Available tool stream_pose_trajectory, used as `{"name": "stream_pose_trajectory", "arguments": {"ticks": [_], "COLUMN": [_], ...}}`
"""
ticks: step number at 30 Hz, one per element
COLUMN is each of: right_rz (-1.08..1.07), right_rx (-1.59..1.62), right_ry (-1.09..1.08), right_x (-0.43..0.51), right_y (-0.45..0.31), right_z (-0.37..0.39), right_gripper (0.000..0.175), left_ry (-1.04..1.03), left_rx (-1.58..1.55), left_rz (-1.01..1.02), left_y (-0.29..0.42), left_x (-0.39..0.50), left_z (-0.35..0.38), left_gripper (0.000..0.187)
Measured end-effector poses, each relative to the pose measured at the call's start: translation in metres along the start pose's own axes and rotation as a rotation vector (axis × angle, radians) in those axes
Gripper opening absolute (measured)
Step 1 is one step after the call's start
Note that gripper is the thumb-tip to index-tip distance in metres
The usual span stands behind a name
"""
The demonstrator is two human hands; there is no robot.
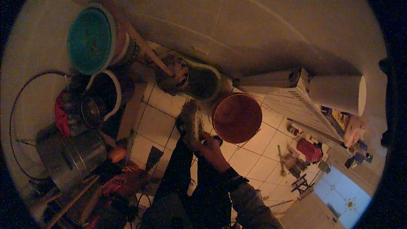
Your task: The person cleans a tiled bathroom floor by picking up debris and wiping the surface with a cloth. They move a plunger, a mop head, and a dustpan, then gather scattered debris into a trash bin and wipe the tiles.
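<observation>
My right hand (210,149) reaches forward from a dark sleeve and is closed on the edge of a dark, bristly thing with a pale strip (197,121), perhaps a brush or broom head; the dim light does not settle it. Just to its right stands a reddish-brown bucket (237,118). Beyond it are a dark oval tub (203,81) and a mop head (173,75) on a long wooden handle (144,46) that slants to the upper left. My left hand is out of view.
A teal basin (90,40) rests on stacked containers at the upper left. Below it are a metal pot (71,156), a strainer (90,112) and sticks. On the right, a slatted white unit (295,98) stands by the wall, with a small dark stool (302,186) and clutter on the tiled floor (254,162).
</observation>
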State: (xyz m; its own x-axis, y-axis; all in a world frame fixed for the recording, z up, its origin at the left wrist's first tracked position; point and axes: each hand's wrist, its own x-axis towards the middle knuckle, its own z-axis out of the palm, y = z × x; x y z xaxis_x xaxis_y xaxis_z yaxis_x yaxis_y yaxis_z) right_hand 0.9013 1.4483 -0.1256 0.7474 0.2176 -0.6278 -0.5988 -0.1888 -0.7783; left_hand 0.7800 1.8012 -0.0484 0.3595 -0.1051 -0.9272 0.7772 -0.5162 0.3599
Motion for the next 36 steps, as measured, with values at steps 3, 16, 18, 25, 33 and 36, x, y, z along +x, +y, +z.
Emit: {"name": "stream_pose_trajectory", "arguments": {"ticks": [3,16,18,25,33,36], "right_rz": [-0.118,-0.128,-0.141,-0.139,-0.168,-0.057], "right_rx": [0.032,-0.1,-0.144,-0.057,-0.743,-0.881], "right_ry": [0.019,0.119,0.183,0.34,0.449,0.429], "right_x": [0.003,0.058,0.079,0.152,0.262,0.308], "right_y": [0.0,0.055,0.06,0.053,0.105,0.141], "right_z": [0.003,0.001,0.002,0.005,0.009,0.011], "right_gripper": [0.045,0.037,0.038,0.038,0.027,0.031], "left_ry": [0.015,-0.091,-0.13,-0.322,-0.324,-0.323], "left_rx": [-0.009,-0.04,-0.057,-0.198,-0.037,-0.055], "left_rz": [-0.001,-0.041,-0.055,-0.195,-0.178,-0.253], "left_y": [-0.001,0.009,0.012,-0.03,-0.09,-0.093], "left_x": [-0.001,0.04,0.063,0.137,0.166,0.17], "left_z": [0.01,0.019,0.011,0.002,0.006,0.002], "left_gripper": [0.037,0.036,0.036,0.036,0.041,0.039]}}
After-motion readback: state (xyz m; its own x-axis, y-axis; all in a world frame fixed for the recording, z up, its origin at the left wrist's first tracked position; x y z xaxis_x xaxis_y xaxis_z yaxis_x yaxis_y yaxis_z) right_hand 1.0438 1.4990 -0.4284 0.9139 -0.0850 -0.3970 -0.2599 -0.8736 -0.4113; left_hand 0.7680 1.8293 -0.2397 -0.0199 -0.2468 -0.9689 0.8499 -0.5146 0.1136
